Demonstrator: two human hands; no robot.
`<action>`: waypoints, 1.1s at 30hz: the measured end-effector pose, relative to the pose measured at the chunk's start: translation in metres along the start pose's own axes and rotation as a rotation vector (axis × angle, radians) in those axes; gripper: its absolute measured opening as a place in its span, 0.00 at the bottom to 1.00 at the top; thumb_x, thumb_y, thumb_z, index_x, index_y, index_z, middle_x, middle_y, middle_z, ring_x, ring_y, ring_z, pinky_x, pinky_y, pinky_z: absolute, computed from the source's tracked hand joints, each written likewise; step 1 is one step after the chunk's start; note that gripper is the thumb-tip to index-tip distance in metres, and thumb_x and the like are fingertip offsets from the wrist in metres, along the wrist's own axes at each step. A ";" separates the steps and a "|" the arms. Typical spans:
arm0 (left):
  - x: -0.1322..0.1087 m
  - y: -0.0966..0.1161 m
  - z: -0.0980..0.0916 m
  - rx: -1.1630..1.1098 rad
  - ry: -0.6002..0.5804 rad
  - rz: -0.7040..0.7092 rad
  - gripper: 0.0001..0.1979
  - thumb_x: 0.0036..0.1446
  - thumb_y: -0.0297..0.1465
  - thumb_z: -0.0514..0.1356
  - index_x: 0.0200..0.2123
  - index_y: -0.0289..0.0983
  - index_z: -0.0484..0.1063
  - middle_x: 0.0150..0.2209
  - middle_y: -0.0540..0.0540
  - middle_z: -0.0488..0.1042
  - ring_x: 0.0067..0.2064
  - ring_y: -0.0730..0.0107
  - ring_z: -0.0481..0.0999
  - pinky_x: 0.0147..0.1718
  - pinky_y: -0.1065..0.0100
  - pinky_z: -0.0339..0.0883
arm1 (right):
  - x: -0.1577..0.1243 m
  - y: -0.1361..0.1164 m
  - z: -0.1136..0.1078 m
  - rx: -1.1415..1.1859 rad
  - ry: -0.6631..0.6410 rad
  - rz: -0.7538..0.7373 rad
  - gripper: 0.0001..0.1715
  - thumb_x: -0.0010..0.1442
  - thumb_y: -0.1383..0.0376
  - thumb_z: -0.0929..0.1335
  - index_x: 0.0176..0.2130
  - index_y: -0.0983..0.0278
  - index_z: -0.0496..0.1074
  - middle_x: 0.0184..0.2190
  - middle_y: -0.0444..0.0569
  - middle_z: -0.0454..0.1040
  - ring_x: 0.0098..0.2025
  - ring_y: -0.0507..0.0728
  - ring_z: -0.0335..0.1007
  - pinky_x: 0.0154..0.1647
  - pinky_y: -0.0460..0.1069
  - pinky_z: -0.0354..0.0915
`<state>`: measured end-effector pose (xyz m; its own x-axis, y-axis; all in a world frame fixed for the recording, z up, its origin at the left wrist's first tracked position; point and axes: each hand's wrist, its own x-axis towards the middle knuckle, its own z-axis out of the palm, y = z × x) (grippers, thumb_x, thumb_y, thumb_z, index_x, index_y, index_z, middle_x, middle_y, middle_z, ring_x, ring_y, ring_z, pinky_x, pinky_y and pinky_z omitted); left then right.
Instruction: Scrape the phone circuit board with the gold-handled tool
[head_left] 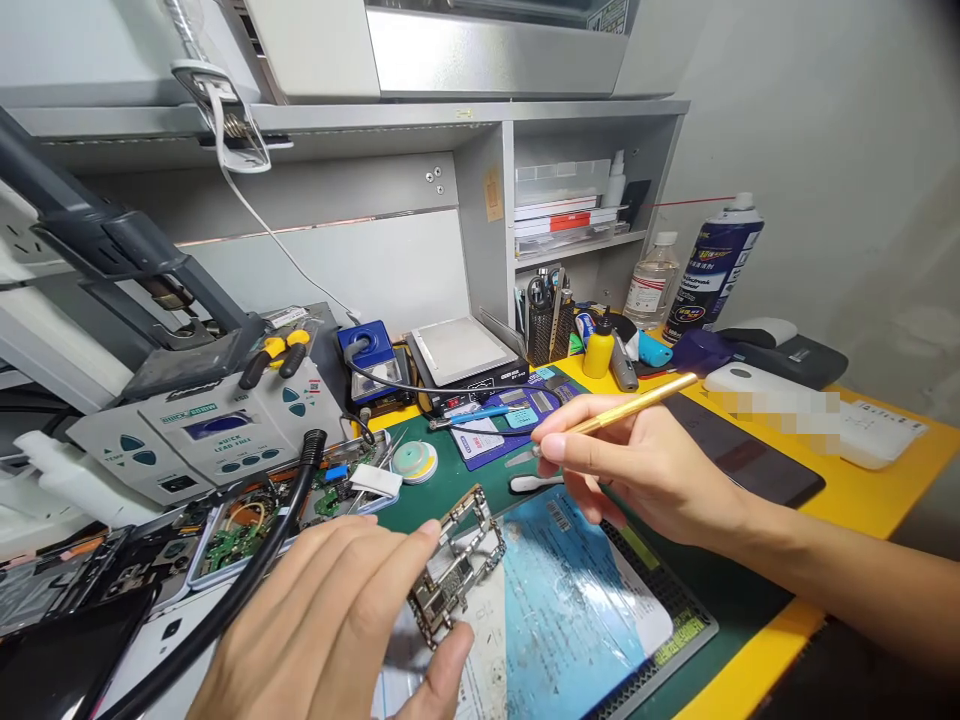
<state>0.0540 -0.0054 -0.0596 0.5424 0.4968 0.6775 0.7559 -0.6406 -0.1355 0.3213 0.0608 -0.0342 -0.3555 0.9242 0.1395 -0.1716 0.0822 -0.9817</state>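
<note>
My left hand (322, 610) grips a small phone circuit board (454, 575) between thumb and fingers, tilted above the bench. The board has a frame-like outline with open gaps and dark chips. In my right hand (652, 465) is a slim gold pen-shaped tool (652, 396), pinched between thumb and fingers like a pencil. Its working tip is hard to make out and stays apart from the board. Beneath both hands lies a blue and white printed sheet (577, 600) on a dark perforated pad (694, 630).
To the left stand a soldering station (232, 430), a black hose (262, 570) and trays of circuit boards (247, 520). Behind are a hot plate (465, 352), a solder spool (415, 462) and a yellow bottle (598, 350). A dark tablet-like slab (757, 455) lies at right.
</note>
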 end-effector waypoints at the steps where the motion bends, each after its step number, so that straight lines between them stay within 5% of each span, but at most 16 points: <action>1: 0.001 -0.001 -0.001 0.003 0.000 -0.009 0.22 0.59 0.30 0.63 0.56 0.34 0.66 0.44 0.41 0.77 0.46 0.55 0.77 0.51 0.54 0.68 | 0.000 -0.001 0.000 -0.005 0.007 0.005 0.13 0.57 0.60 0.77 0.36 0.66 0.77 0.27 0.46 0.77 0.17 0.49 0.70 0.11 0.39 0.59; 7: 0.001 -0.005 0.001 -0.037 -0.010 -0.115 0.23 0.57 0.35 0.64 0.55 0.35 0.68 0.48 0.39 0.74 0.49 0.54 0.76 0.52 0.53 0.68 | 0.001 -0.002 0.002 0.005 0.019 0.016 0.14 0.56 0.59 0.78 0.35 0.67 0.77 0.26 0.46 0.77 0.16 0.49 0.70 0.10 0.39 0.59; 15: -0.003 -0.023 0.003 -0.018 -0.267 -0.118 0.27 0.59 0.47 0.62 0.56 0.38 0.66 0.48 0.41 0.78 0.47 0.54 0.81 0.43 0.55 0.78 | 0.000 -0.002 0.001 0.048 -0.013 0.016 0.12 0.57 0.61 0.78 0.35 0.67 0.78 0.26 0.45 0.77 0.16 0.48 0.70 0.10 0.38 0.60; 21: 0.001 -0.022 -0.002 -0.068 -0.405 -0.152 0.22 0.60 0.45 0.61 0.55 0.45 0.69 0.49 0.48 0.79 0.49 0.60 0.81 0.44 0.60 0.80 | 0.003 -0.001 0.002 0.034 -0.028 0.046 0.14 0.56 0.59 0.78 0.34 0.67 0.77 0.26 0.45 0.77 0.17 0.48 0.69 0.10 0.38 0.59; 33: -0.005 -0.017 -0.001 -0.175 -0.410 -0.291 0.25 0.63 0.49 0.57 0.60 0.48 0.63 0.57 0.46 0.73 0.57 0.52 0.74 0.53 0.47 0.72 | 0.003 -0.001 0.003 0.045 -0.049 0.042 0.14 0.55 0.59 0.77 0.34 0.68 0.76 0.26 0.46 0.77 0.16 0.48 0.69 0.10 0.39 0.59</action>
<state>0.0375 0.0025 -0.0602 0.4448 0.8340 0.3265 0.8429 -0.5131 0.1624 0.3180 0.0621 -0.0329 -0.4073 0.9072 0.1052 -0.1965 0.0254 -0.9802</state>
